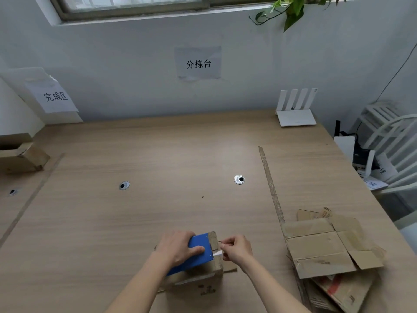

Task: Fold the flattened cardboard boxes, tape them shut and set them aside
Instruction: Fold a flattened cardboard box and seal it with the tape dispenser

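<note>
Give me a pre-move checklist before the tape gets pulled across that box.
1. Left hand grips the blue tape dispenser on top of the box: ok.
2. Right hand pinches the tape end at the dispenser's mouth: ok.
3. Cardboard box rests on the table, under the dispenser: ok.
4. Box flaps fully closed beneath the dispenser: cannot tell, hidden.
5. Flattened boxes lie apart on the right, out of the tape's path: ok.
6. Tape end free of twists: cannot tell, too small.
</note>
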A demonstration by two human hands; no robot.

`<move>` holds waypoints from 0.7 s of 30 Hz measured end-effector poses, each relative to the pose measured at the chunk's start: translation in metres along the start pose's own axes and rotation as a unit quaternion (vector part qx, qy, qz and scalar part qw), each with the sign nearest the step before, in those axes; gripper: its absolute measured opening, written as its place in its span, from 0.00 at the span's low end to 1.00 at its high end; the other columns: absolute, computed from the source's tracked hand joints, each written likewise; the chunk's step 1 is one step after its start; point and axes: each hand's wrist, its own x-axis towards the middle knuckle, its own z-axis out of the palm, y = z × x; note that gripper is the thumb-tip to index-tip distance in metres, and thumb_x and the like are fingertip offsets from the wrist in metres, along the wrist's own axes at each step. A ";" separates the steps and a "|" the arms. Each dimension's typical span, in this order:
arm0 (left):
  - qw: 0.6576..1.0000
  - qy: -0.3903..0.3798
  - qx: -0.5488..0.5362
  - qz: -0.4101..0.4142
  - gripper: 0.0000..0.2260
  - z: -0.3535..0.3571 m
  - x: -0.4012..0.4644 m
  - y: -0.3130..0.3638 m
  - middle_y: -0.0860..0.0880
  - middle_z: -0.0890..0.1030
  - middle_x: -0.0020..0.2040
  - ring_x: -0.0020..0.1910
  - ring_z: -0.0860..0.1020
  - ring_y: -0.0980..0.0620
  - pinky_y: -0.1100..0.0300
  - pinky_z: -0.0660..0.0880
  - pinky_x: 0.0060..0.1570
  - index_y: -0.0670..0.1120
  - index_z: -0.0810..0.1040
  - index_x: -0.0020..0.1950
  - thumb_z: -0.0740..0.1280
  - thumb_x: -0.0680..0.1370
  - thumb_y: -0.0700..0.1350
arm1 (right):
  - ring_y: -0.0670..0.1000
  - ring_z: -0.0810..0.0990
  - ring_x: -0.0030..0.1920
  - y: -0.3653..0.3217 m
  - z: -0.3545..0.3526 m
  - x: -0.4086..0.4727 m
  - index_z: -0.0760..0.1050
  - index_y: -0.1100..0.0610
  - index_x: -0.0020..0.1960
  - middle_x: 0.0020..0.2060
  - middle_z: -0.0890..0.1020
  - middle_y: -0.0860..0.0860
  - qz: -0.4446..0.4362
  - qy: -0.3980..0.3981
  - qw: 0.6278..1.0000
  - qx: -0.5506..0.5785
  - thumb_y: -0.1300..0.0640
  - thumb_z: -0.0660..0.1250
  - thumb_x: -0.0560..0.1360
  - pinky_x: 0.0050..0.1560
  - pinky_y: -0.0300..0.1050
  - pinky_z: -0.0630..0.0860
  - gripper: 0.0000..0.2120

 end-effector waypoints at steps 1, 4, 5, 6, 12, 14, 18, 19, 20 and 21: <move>1.000 0.002 0.007 0.003 0.25 0.001 0.001 0.000 0.52 0.82 0.48 0.45 0.79 0.50 0.51 0.77 0.48 0.54 0.78 0.55 0.59 0.74 0.72 | 0.53 0.85 0.44 0.002 0.001 0.000 0.82 0.59 0.49 0.42 0.84 0.54 0.005 0.004 1.000 0.002 0.61 0.74 0.75 0.41 0.47 0.85 0.04; 1.000 0.006 0.004 0.001 0.26 0.004 0.003 -0.001 0.53 0.81 0.47 0.44 0.78 0.51 0.52 0.77 0.47 0.54 0.78 0.54 0.58 0.73 0.73 | 0.53 0.85 0.45 0.007 0.003 0.001 0.80 0.59 0.54 0.44 0.84 0.55 0.015 0.014 1.000 0.020 0.61 0.75 0.74 0.42 0.48 0.85 0.09; 1.000 0.006 -0.001 -0.001 0.26 0.004 0.003 -0.001 0.53 0.81 0.47 0.44 0.78 0.51 0.52 0.77 0.47 0.54 0.78 0.55 0.58 0.73 0.73 | 0.52 0.85 0.45 0.008 0.004 0.000 0.80 0.59 0.54 0.45 0.84 0.54 0.018 0.017 0.999 0.023 0.60 0.75 0.74 0.43 0.47 0.85 0.10; 1.000 0.007 -0.007 -0.001 0.27 0.005 0.003 -0.001 0.53 0.81 0.47 0.44 0.78 0.52 0.53 0.77 0.47 0.55 0.78 0.55 0.58 0.72 0.74 | 0.52 0.85 0.46 0.008 0.005 0.000 0.80 0.59 0.55 0.45 0.84 0.54 0.019 0.020 0.999 0.026 0.60 0.75 0.75 0.43 0.47 0.85 0.10; 0.999 0.018 -0.048 0.009 0.27 0.009 0.003 -0.002 0.55 0.81 0.46 0.43 0.79 0.54 0.54 0.78 0.46 0.56 0.79 0.55 0.58 0.71 0.74 | 0.51 0.84 0.47 0.024 0.012 -0.005 0.79 0.53 0.54 0.47 0.83 0.50 0.015 0.048 0.998 -0.033 0.55 0.74 0.76 0.50 0.49 0.84 0.08; 0.998 0.014 -0.058 0.009 0.28 0.010 0.004 -0.003 0.56 0.81 0.47 0.43 0.79 0.55 0.54 0.79 0.47 0.56 0.78 0.56 0.58 0.71 0.75 | 0.49 0.83 0.47 0.025 0.014 -0.007 0.79 0.51 0.50 0.48 0.84 0.49 -0.009 0.077 0.997 -0.027 0.51 0.72 0.77 0.49 0.51 0.84 0.05; 0.998 0.021 -0.053 0.006 0.28 0.010 0.007 -0.006 0.56 0.81 0.49 0.44 0.78 0.55 0.55 0.78 0.47 0.57 0.78 0.59 0.58 0.71 0.75 | 0.43 0.82 0.45 0.019 0.019 -0.011 0.78 0.47 0.49 0.44 0.83 0.43 -0.034 0.037 0.997 -0.050 0.41 0.73 0.73 0.50 0.47 0.83 0.12; 0.999 0.022 -0.049 0.005 0.27 0.010 0.008 -0.006 0.56 0.81 0.50 0.45 0.78 0.55 0.57 0.78 0.47 0.58 0.77 0.59 0.59 0.71 0.74 | 0.43 0.81 0.45 0.018 0.021 -0.011 0.79 0.47 0.51 0.44 0.83 0.43 -0.033 0.028 0.997 -0.067 0.40 0.73 0.72 0.51 0.45 0.82 0.13; 0.999 0.021 -0.042 0.004 0.27 0.010 0.008 -0.005 0.56 0.81 0.50 0.45 0.78 0.56 0.57 0.78 0.47 0.58 0.77 0.60 0.58 0.72 0.74 | 0.43 0.81 0.46 0.017 0.023 -0.011 0.79 0.47 0.52 0.45 0.83 0.43 -0.033 0.025 0.996 -0.074 0.41 0.74 0.73 0.51 0.44 0.82 0.14; 0.999 0.019 -0.033 0.004 0.27 0.010 0.008 -0.004 0.55 0.81 0.50 0.45 0.78 0.55 0.57 0.78 0.47 0.58 0.77 0.60 0.58 0.72 0.74 | 0.43 0.81 0.46 0.015 0.024 -0.010 0.79 0.47 0.54 0.45 0.83 0.43 -0.033 0.025 0.996 -0.077 0.41 0.74 0.73 0.50 0.44 0.81 0.14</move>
